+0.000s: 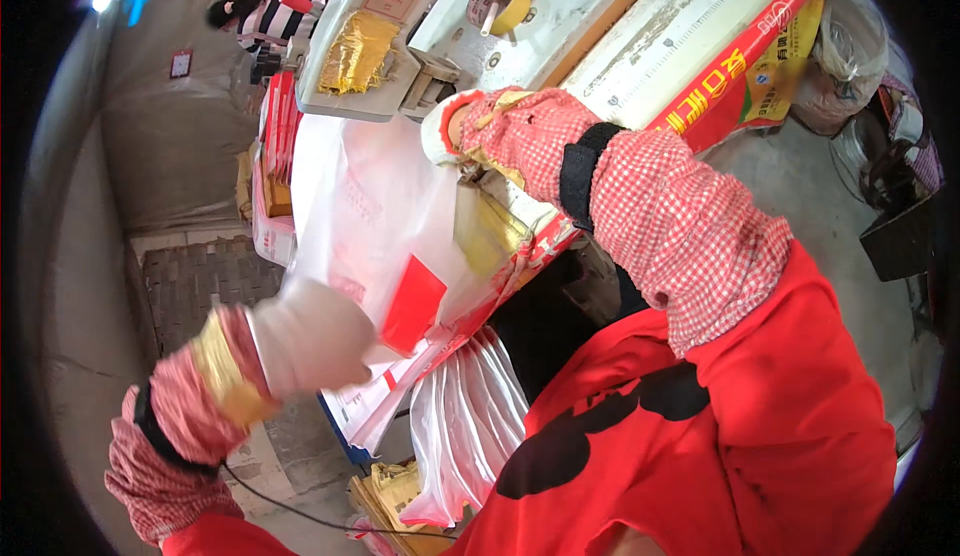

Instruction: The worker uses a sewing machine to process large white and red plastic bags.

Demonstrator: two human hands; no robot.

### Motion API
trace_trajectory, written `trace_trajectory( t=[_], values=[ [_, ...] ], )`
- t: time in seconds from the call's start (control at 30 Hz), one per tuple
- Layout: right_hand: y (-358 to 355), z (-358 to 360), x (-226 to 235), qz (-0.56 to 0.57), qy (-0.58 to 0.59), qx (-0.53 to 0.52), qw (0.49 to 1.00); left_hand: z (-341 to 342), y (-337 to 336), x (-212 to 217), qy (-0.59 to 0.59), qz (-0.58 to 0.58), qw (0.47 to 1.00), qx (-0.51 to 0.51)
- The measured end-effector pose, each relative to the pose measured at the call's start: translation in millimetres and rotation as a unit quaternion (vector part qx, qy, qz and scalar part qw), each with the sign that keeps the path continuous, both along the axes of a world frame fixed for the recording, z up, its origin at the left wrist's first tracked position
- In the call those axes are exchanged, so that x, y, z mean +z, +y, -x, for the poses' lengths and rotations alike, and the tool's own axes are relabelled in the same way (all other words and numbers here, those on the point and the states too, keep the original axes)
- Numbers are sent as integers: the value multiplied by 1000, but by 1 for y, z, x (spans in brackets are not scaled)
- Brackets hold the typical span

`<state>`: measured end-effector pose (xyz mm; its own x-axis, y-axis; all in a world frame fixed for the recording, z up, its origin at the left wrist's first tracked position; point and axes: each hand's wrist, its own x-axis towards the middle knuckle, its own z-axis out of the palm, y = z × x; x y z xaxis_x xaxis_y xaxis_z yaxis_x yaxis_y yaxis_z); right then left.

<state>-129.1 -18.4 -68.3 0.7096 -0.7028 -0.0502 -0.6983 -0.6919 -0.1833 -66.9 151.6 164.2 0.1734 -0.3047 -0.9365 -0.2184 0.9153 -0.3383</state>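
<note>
My left hand (315, 336), in a pale glove, is beside the left edge of a translucent white plastic sheet (365, 181); motion blurs its fingers. A red rectangle (413, 304) shows on the sheet near that hand. My right hand (450, 131), in a white glove with orange-red showing, is at the sheet's upper right edge, just below the head of a white sewing machine (375, 51). The fingers of this hand are mostly hidden, so I cannot see what they grip.
A yellow tape roll (515, 6) rests on the machine. Pleated white plastic bags (468, 416) hang at the table's front edge. Red-and-yellow printed packaging (740, 71) covers the right edge. Stacked red-and-white material (280, 131) stands beyond, near another person in stripes (275, 16).
</note>
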Motion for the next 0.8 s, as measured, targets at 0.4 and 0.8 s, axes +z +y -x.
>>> trace_trajectory(
  t=[0.4,0.8],
  values=[
    [146,-2,36,-131,-325,-158,923,20,12,-71,323,-229,915,-72],
    [132,-15,25,-64,-186,-338,920,-1,5,-80,413,-215,882,-70]
  ],
)
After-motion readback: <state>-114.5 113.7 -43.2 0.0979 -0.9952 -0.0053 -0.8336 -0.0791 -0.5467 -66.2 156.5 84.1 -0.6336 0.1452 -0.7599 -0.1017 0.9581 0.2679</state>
